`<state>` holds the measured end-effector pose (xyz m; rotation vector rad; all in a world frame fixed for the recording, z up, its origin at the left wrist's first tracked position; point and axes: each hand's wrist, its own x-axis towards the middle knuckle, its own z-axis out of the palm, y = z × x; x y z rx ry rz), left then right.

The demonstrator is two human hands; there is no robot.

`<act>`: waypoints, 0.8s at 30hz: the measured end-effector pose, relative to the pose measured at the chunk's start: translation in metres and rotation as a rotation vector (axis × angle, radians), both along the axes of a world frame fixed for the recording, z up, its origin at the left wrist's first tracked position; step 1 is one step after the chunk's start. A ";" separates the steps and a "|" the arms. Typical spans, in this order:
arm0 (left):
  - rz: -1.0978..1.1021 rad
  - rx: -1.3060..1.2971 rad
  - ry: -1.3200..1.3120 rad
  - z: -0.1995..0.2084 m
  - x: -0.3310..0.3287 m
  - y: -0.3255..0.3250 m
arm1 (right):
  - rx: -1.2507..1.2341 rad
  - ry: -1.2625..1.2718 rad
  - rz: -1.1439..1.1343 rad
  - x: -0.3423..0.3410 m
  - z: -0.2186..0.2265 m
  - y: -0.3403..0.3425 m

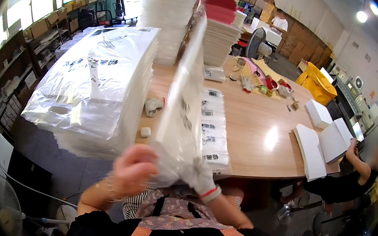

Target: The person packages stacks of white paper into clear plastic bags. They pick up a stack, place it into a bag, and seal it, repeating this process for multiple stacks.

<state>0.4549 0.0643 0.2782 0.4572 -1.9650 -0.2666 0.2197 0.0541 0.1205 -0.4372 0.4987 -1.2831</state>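
A large clear plastic packet point(183, 105) with dark print stands on edge in front of me, something pale and flat inside it. My right hand point(199, 179), in a white glove with a red cuff band, grips its near lower end. Beside that end is my bare left hand point(135, 168), blurred by motion; its fingers look bent, but whether they hold the plastic is unclear. To the left rises a tall stack of similar packets point(97, 81). Flat on the table, right of the upright packet, lie printed plastic sleeves point(214, 129).
Tall piles of pale packets point(167, 19) and red-topped boards point(219, 9) stand at the table's point(255, 138) far end. A crumpled glove point(153, 107) and small white block point(145, 132) lie near the packet. At right, a person point(343, 180) handles white sheets point(309, 149).
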 end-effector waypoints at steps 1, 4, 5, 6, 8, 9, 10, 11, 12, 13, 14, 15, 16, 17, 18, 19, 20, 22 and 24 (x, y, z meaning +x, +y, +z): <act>0.045 -0.031 0.037 0.013 0.021 0.003 | -0.006 0.083 0.014 0.007 0.022 -0.014; 0.342 -0.142 0.486 0.048 0.061 -0.010 | -0.496 0.465 -0.129 0.039 0.086 -0.051; 0.416 -0.155 0.733 0.064 0.072 -0.018 | -0.615 0.511 -0.083 0.057 0.094 -0.059; 0.498 -0.240 0.592 0.077 0.107 -0.027 | -0.741 0.548 -0.049 0.072 0.106 -0.065; 0.486 -0.114 0.872 0.084 0.172 -0.050 | -0.495 0.324 0.380 0.103 0.167 -0.055; 0.570 -0.118 0.770 0.083 0.213 -0.063 | -0.374 0.210 0.591 0.115 0.183 -0.052; 0.652 -0.118 0.666 0.074 0.261 -0.082 | -0.335 0.276 0.592 0.132 0.183 -0.053; 0.730 -0.107 0.558 0.070 0.284 -0.096 | -0.284 0.338 0.588 0.151 0.178 -0.056; 0.926 0.242 0.500 0.065 0.279 -0.098 | -0.220 0.406 0.579 0.159 0.170 -0.060; 1.109 0.593 0.420 0.057 0.275 -0.094 | -0.356 0.439 0.507 0.157 0.159 -0.063; 1.166 0.485 0.341 0.024 0.299 -0.088 | -0.498 0.460 0.454 0.161 0.145 -0.060; 1.121 0.244 0.402 -0.008 0.299 -0.084 | -0.636 0.492 0.380 0.160 0.134 -0.057; 1.053 0.016 0.466 -0.043 0.299 -0.079 | -0.624 0.370 0.405 0.148 0.120 -0.047; 0.985 0.155 0.799 -0.073 0.265 -0.070 | -0.670 0.542 0.377 0.129 0.100 -0.045; 1.008 0.270 0.846 -0.101 0.235 -0.053 | -0.703 0.712 0.357 0.108 0.072 -0.044; 0.949 0.370 0.945 -0.154 0.233 -0.050 | -0.486 0.655 0.416 0.085 0.037 -0.041; 0.932 0.537 0.933 -0.199 0.195 -0.040 | -0.264 0.598 0.462 0.056 0.001 -0.039; 1.026 0.890 0.517 -0.349 0.193 -0.002 | -0.214 0.619 0.200 -0.001 -0.037 -0.029; 0.401 1.175 0.402 -0.338 0.044 0.012 | -0.416 1.545 -0.368 -0.125 -0.126 -0.039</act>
